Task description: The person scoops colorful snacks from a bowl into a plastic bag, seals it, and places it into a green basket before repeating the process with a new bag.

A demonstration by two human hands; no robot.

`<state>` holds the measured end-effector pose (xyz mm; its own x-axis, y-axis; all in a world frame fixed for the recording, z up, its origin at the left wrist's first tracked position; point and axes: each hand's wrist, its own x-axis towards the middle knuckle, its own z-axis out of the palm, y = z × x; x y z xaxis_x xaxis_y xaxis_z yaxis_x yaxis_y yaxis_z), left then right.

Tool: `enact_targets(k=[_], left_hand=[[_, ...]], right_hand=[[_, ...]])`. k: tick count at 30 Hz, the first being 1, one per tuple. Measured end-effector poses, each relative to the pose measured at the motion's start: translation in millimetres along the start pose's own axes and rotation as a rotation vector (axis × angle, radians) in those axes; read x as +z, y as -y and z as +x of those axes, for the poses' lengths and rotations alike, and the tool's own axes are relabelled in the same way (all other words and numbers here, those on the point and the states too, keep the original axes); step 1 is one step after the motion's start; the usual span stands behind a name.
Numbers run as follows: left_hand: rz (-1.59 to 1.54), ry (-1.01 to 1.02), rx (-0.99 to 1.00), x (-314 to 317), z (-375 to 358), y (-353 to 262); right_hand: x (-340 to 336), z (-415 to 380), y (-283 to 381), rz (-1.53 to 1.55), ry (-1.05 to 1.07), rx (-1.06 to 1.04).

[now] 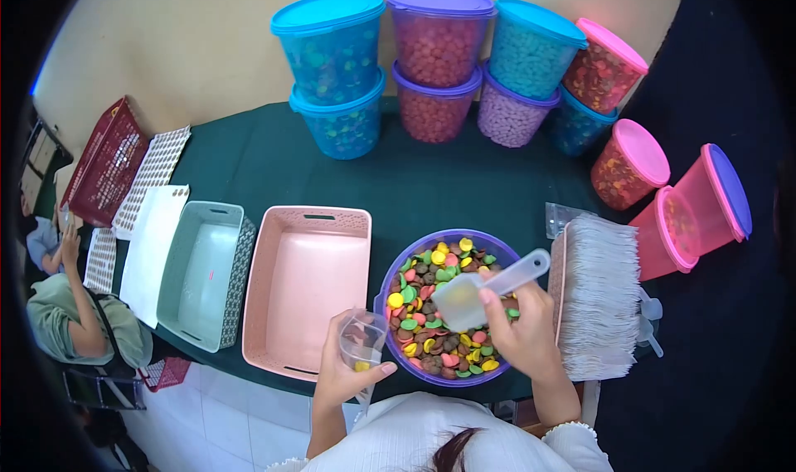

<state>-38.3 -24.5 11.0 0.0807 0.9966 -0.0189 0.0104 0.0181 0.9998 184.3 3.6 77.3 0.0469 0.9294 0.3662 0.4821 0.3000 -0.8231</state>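
Observation:
My left hand is closed around a small clear plastic cup, with a bit of yellow visible near its bottom. A translucent scoop is in my right hand, its handle sticking out past my fingers to the upper right. The scoop's blade hangs over a purple-rimmed tub of green, yellow, pink and brown round pieces. The cup is beside the tub's left rim.
Left of the tub stand a pink basket and a pale green basket. Lidded tubs line the back. At right, a basket holds white packets. Two people are at the far left beside a red basket.

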Motion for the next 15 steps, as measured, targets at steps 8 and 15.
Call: enact_targets(k=[8, 15], left_hand=[[-0.02, 0.07, -0.031, 0.2, 0.1, 5.0], [-0.15, 0.102, -0.133, 1.7, -2.2, 9.1]], right_hand=[[10.0, -5.1, -11.4, 0.041, 0.182, 0.095], [-20.0, 16.8, -44.3, -0.077, -0.199, 0.087]])
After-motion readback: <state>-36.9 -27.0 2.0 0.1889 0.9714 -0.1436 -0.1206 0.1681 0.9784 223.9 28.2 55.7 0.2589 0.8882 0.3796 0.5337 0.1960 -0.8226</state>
